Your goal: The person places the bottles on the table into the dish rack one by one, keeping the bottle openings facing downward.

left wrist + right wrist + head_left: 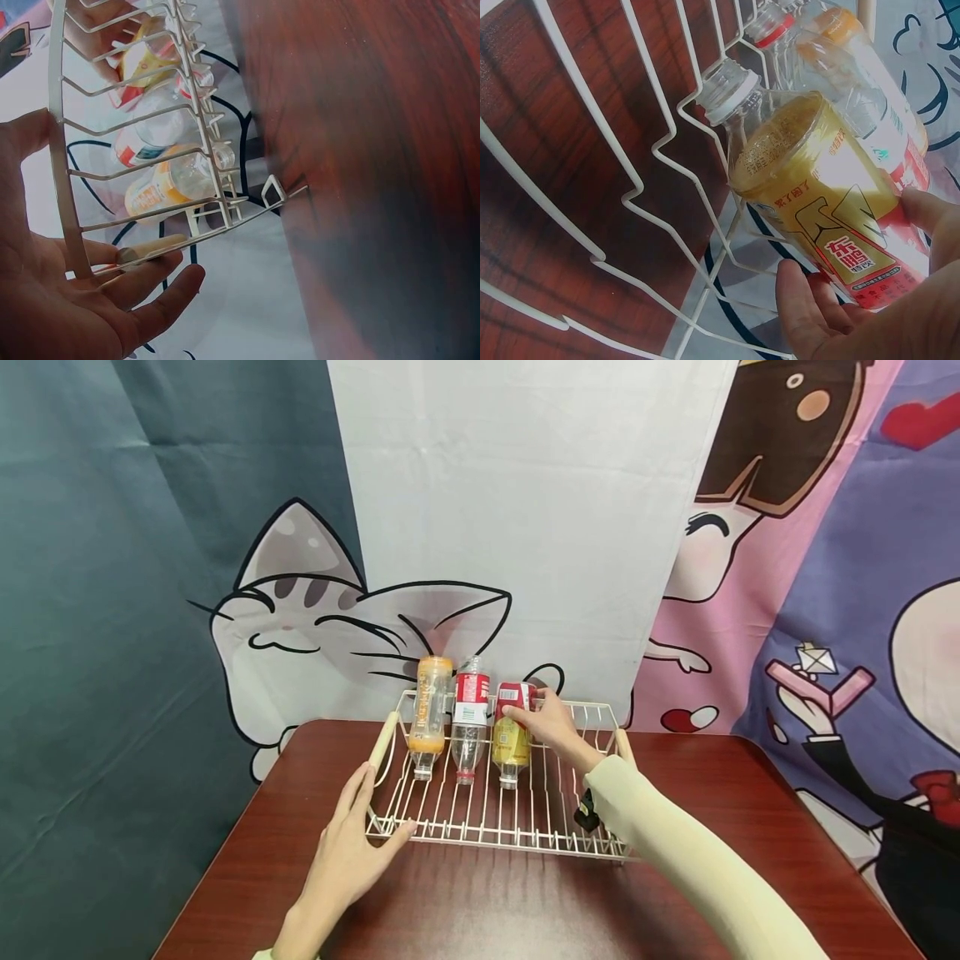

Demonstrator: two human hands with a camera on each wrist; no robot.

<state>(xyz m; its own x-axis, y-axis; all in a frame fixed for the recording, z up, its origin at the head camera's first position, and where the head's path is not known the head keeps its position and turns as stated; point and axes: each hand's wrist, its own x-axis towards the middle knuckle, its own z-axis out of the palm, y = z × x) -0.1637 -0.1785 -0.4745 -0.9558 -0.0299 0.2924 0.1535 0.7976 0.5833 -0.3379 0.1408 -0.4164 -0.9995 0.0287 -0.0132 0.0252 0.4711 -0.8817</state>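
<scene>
A yellow-and-red plastic bottle [512, 739] lies tilted in a white wire dish rack [480, 842], its capless neck low and towards me. My right hand [553, 722] holds it near the raised base; in the right wrist view the thumb [922, 214] is on its label. To its left lean a clear bottle with a red-and-white label [470, 718] and an orange-trimmed bottle [431, 710], both neck down. My left hand [348, 852] rests at the rack's front left corner with fingers extended, its thumb [34, 133] against the front rail.
The rack stands on a dark red wooden table [480, 910], with cream handles [384, 739] on its sides. Behind the table hangs a printed cloth [525, 527] with cartoon figures. A small black object [587, 812] is by my right wrist.
</scene>
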